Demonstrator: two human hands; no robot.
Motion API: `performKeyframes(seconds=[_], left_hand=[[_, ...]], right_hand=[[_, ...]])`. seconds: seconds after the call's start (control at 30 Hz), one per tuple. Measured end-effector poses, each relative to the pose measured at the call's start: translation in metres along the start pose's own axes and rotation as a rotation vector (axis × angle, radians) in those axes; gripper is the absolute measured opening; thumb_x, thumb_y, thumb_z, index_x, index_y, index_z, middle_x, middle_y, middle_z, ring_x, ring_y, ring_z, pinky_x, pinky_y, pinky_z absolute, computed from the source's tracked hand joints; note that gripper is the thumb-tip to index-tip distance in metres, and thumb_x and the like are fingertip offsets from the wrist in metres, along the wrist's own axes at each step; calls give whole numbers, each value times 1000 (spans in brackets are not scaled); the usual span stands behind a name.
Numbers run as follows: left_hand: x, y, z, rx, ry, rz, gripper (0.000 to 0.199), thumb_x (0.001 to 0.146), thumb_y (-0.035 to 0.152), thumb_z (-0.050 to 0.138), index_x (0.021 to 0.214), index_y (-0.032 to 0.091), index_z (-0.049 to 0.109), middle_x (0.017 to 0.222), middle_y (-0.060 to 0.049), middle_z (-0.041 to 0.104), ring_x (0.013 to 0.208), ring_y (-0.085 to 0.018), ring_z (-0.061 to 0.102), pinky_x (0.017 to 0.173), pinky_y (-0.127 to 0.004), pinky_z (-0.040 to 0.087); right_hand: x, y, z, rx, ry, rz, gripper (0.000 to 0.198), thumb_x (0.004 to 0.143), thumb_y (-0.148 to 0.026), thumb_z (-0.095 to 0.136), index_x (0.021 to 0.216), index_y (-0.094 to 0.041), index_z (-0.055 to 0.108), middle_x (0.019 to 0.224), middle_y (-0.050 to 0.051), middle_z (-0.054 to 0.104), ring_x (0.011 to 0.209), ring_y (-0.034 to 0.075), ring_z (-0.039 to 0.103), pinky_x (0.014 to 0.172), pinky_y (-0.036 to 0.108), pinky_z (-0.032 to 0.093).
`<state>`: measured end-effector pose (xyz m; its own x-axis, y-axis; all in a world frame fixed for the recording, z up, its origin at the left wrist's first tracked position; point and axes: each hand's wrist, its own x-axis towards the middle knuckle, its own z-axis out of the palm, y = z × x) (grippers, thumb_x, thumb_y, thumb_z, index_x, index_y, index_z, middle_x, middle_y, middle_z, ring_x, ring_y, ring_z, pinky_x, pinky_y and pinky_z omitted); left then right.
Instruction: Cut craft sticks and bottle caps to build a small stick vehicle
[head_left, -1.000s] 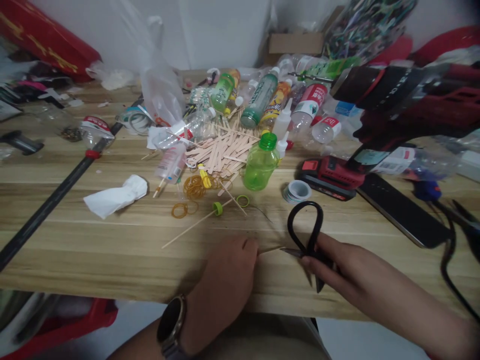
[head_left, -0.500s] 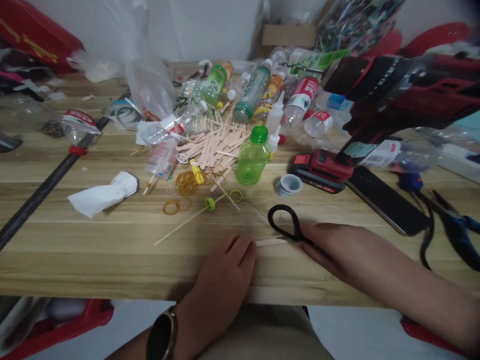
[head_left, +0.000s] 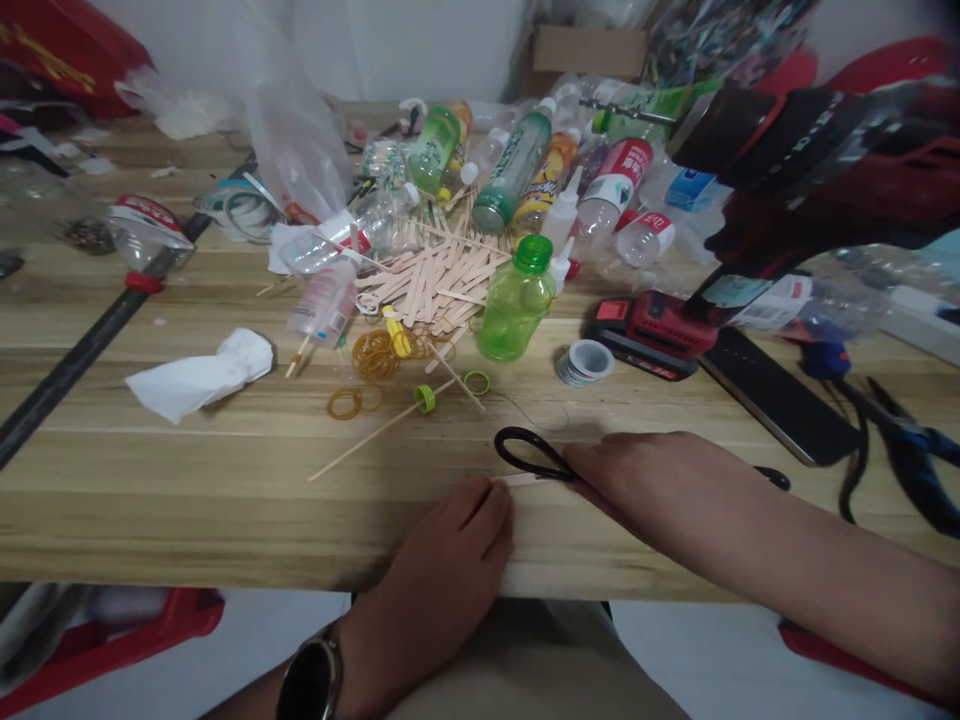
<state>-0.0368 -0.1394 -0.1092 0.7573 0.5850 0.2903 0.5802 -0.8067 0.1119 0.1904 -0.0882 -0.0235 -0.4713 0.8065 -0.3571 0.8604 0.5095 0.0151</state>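
Table edge: the front rim of the wooden table (head_left: 225, 565) ran across the foreground, just below the hands.
Left hand: the left hand (head_left: 461, 540), a watch (head_left: 309, 682) on its wrist, lay low over the wood, fingers bent and closed on one end of a pale stick (head_left: 519, 480); the pads were hidden.
Pale stick: it lay between the hands, emerging rightward from the left fingertips, its long axis almost level from left to right. The left hand was nearer, touching it.
Right hand: the right hand (head_left: 637, 470) came in from the right, wrapped round black-handled scissors (head_left: 562, 468). One handle loop leaned at the stick's right part; the blades were out of sight, so their spread could not be told.
Left side: a thin skewer (head_left: 360, 445) slanted beyond the left hand, a crumpled tissue (head_left: 202, 375) farther off.
Right side: a dark slab (head_left: 780, 395) and pliers (head_left: 911, 450) bordered the right forearm.
Ahead: a small reel (head_left: 585, 363), then a green bottle (head_left: 517, 310).
Far: a heap of flat sticks (head_left: 435, 275), and a drill (head_left: 810, 160) standing at right.
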Motion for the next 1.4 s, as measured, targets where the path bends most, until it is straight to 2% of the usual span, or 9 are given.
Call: performKeyframes(seconds=[0.17,0.43,0.57,0.67,0.83,0.97,1.13,1.27,1.4], left_hand=[[0,1,0,-18,13,-1,28,99,9,43,118,2,62,125,-18,67,116,-27,63,95,-38,57],[-2,1,-3,-7,26,-58,27,100,12,45,119,5,63,125,-16,67,118,-31,62,93,-43,59],[-6,-4,-7,29,85,-139,28,102,15,41,115,6,65,118,-14,70,109,-28,66,88,-41,62],[-7,-7,-9,25,106,-125,30,103,15,39,115,4,64,114,-15,72,105,-26,67,89,-39,61],[-1,-4,-11,-22,87,-21,30,102,12,37,113,5,65,120,-15,70,115,-28,64,94,-38,58],[7,-1,-10,-30,17,24,30,100,11,42,124,4,59,129,-16,66,123,-28,59,101,-39,52],[14,2,-10,7,-101,42,31,98,13,47,126,7,57,134,-17,63,120,-28,61,98,-37,52],[14,4,-9,21,-102,39,26,98,14,46,120,8,60,133,-18,64,120,-28,61,97,-38,52],[14,6,-6,6,-63,19,22,98,14,47,114,10,61,130,-16,65,117,-26,62,97,-37,51]], right_hand=[[4,-7,-8,-52,-134,22,27,92,-3,52,100,-25,65,82,3,74,74,27,73,54,32,43],[7,-13,-18,-59,-210,37,35,86,2,51,103,-23,68,86,6,75,77,29,74,57,33,50],[10,-18,-23,-65,-265,51,35,86,2,51,105,-22,69,89,8,75,81,31,74,63,37,54],[16,-22,-29,-90,-306,68,37,85,3,50,104,-21,70,90,9,76,81,33,74,64,40,56],[25,-20,-34,-87,-297,77,27,89,-3,54,97,-19,74,88,11,76,82,34,74,65,40,56],[28,-16,-34,-71,-280,75,22,90,-8,58,97,-18,76,88,12,76,84,33,74,65,36,55],[27,-9,-33,-61,-252,69,16,92,-15,60,95,-21,75,86,8,76,81,30,74,59,31,49],[23,0,-33,-65,-191,88,17,95,-29,59,93,-20,73,80,8,74,73,29,72,53,29,42],[18,0,-29,-81,-141,65,16,94,-18,56,93,-20,71,78,7,74,72,29,73,53,29,41]])
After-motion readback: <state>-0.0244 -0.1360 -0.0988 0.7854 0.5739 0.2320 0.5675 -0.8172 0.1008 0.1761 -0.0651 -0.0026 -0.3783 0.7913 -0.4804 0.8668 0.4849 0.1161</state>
